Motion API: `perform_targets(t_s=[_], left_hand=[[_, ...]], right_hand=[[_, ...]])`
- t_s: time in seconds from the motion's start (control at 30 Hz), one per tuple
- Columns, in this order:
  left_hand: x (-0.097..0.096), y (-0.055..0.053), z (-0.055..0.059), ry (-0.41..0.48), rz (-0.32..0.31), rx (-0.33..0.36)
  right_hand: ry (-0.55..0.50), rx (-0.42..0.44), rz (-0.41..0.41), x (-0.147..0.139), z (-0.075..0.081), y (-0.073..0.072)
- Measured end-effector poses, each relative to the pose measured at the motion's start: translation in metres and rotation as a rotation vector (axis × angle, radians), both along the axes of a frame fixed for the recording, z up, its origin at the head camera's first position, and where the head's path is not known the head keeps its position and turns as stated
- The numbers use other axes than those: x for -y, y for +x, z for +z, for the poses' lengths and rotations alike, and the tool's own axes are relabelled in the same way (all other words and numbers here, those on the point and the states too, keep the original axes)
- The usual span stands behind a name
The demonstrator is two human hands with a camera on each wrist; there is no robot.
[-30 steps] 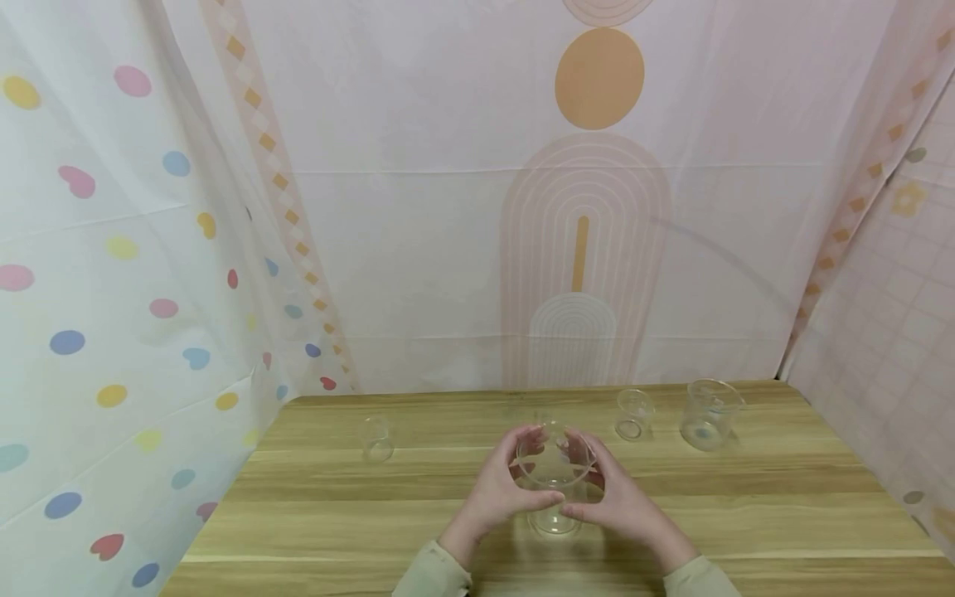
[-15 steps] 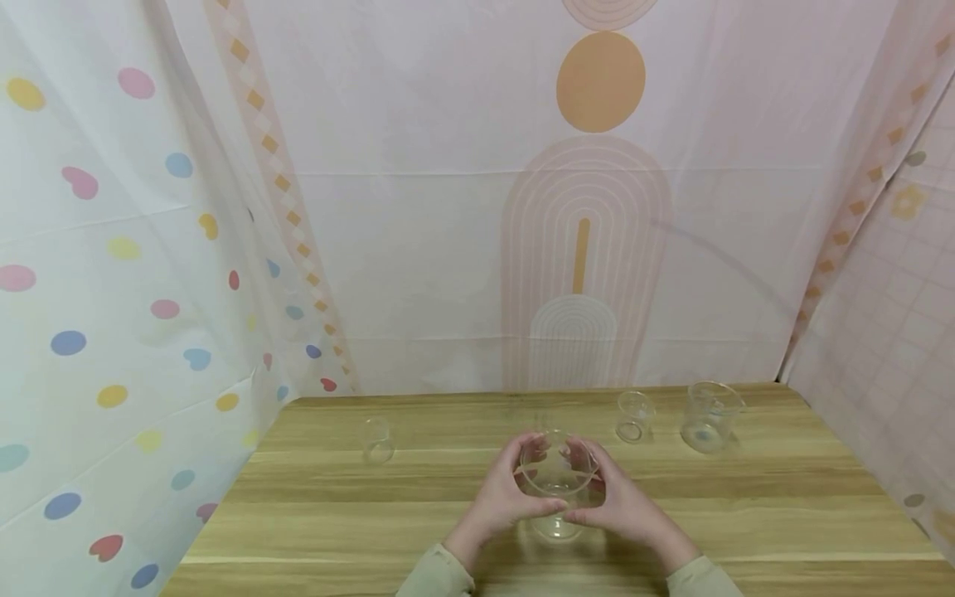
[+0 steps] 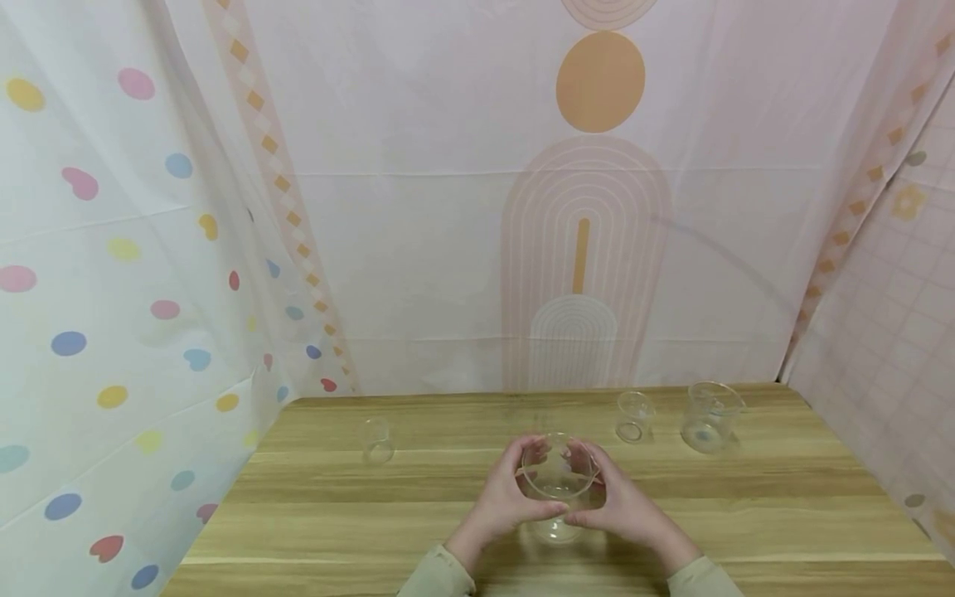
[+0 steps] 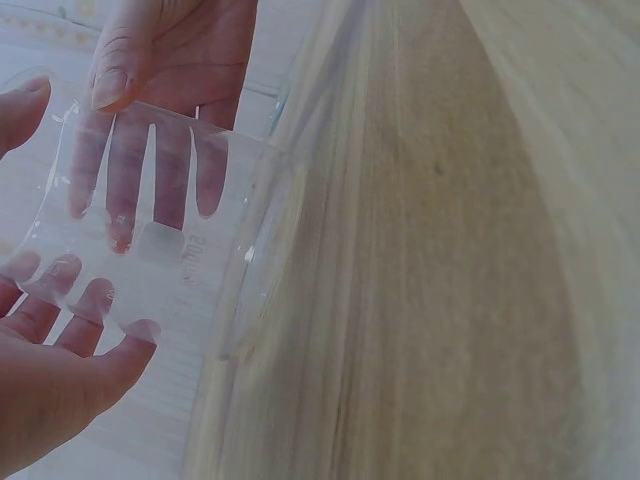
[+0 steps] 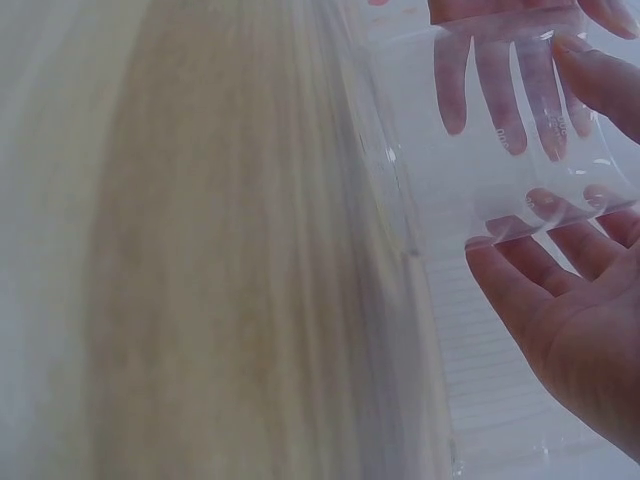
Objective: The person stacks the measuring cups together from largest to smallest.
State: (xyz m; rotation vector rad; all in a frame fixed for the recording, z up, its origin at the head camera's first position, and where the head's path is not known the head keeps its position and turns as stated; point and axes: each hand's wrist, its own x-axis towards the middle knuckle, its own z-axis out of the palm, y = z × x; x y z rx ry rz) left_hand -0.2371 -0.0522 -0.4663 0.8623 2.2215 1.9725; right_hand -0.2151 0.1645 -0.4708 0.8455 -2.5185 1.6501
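A clear beaker (image 3: 558, 481) with faint printed markings is upright at the front middle of the table. My left hand (image 3: 507, 496) curves round its left side, and my right hand (image 3: 621, 497) grips the opposite side. Both thumbs meet almost tip to tip on the near wall. Through the transparent wall of the beaker (image 4: 205, 270) in the left wrist view, the fingers of the right hand show. In the right wrist view, the right hand's fingertips (image 5: 490, 245) press against the wall. The beaker's base is at or very near the tabletop.
A larger clear beaker (image 3: 709, 423) stands at the back right, with a smaller clear beaker (image 3: 634, 417) to its left. Another small clear vessel (image 3: 378, 441) stands at the back left. Patterned curtains (image 3: 418, 249) hang behind and beside the wooden table (image 3: 313, 514).
Both hands and the beaker have come slightly lower in the head view, mostly in the first half second. Their grip looks the same. The other vessels have stayed put.
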Motion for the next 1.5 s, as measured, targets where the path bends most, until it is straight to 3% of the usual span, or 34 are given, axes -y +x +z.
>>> perform_targets(t_s=[0.47,0.77,1.27,1.5], left_hand=[[0.0,-0.002,-0.001,-0.042,0.01,-0.027],[0.0,-0.001,0.003,-0.063,0.016,-0.027],[-0.001,-0.003,0.004,-0.12,0.045,-0.029],[-0.001,-0.003,0.005,-0.112,0.052,-0.022]], right_hand=[[-0.009,-0.015,0.037,-0.002,-0.001,-0.001],[-0.031,-0.081,0.031,-0.012,0.0,-0.001],[0.04,-0.153,-0.098,-0.029,0.006,0.008],[0.057,-0.218,-0.123,-0.037,0.005,0.011]])
